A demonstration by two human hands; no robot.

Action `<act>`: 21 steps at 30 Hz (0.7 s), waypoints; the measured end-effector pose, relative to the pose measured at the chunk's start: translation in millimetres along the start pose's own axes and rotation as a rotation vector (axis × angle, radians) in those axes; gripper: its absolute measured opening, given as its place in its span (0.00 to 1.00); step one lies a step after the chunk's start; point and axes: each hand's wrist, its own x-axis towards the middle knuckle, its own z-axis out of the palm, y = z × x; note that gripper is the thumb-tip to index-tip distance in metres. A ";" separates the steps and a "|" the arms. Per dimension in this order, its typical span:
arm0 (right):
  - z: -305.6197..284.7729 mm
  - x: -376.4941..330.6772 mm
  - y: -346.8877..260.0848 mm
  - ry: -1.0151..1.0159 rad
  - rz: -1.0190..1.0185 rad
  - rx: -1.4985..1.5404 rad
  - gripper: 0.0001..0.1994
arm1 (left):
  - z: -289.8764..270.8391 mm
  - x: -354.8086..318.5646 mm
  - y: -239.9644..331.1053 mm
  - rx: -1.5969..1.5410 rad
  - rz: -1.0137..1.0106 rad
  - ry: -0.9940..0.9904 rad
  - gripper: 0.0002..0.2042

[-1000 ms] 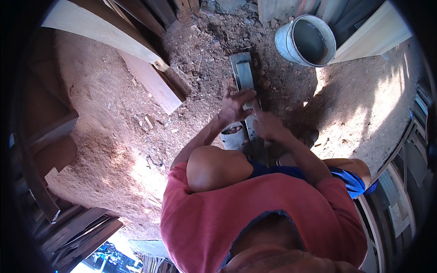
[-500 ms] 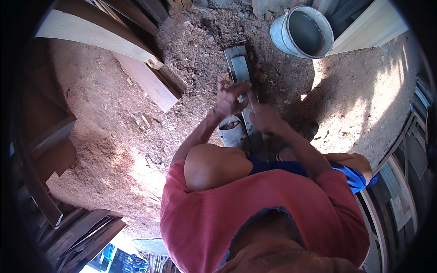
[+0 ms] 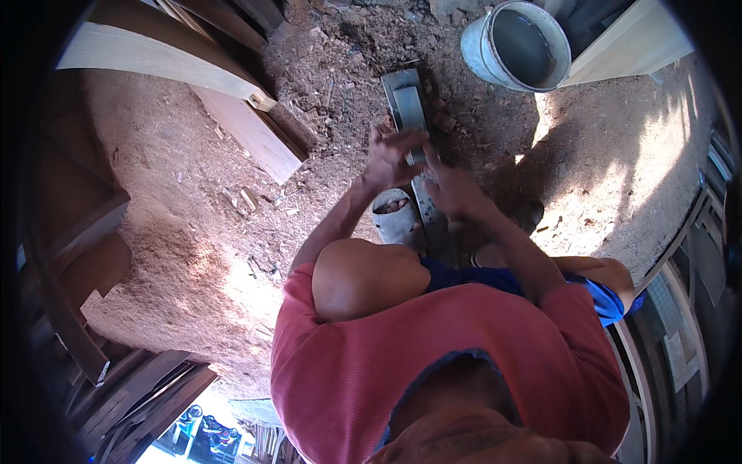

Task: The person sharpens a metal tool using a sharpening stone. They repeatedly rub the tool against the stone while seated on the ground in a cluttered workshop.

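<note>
A grey, block-like whetstone [image 3: 410, 107] lies lengthwise on a narrow dark board [image 3: 433, 215] on the ground. My left hand [image 3: 393, 158] is over the near end of the stone, its fingers bent toward the right. A pale blue-grey sliver shows under those fingers; whether it is a held piece or the stone cannot be made out. From the right comes my right hand [image 3: 454, 188], its index finger stretched up to the left fingertips and apart from its other fingers. Just below my left hand stands a small whitish pot [image 3: 396, 223] with brownish lumps inside.
A whitish bucket [image 3: 490, 48] of greyish liquid stands at the far right. Long planks [image 3: 154, 58] reach in from the upper left, and another board [image 3: 630, 45] leans at the upper right. Wood shavings [image 3: 182, 286] cover the ground. Stacked timber [image 3: 139, 398] lies at the lower left.
The right hand's fingers have shifted slightly at the left fingertips. Both hands stay over the stone, which lies where it was. The view has tilted a little.
</note>
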 end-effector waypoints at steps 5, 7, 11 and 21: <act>25.6 15.0 24.0 0.139 0.003 0.033 0.40 | 3.2 15.8 -6.4 -0.002 0.048 0.078 0.31; -13.2 67.7 21.7 0.289 -0.198 0.041 0.39 | -24.0 68.0 -29.5 0.059 0.007 -0.027 0.35; -105.6 79.7 -65.3 -0.159 0.129 0.194 0.43 | -39.2 95.1 -58.0 -0.004 -0.093 -0.124 0.38; -2.3 21.8 5.0 0.076 0.034 -0.051 0.46 | 3.3 19.2 -19.2 0.040 0.098 0.037 0.36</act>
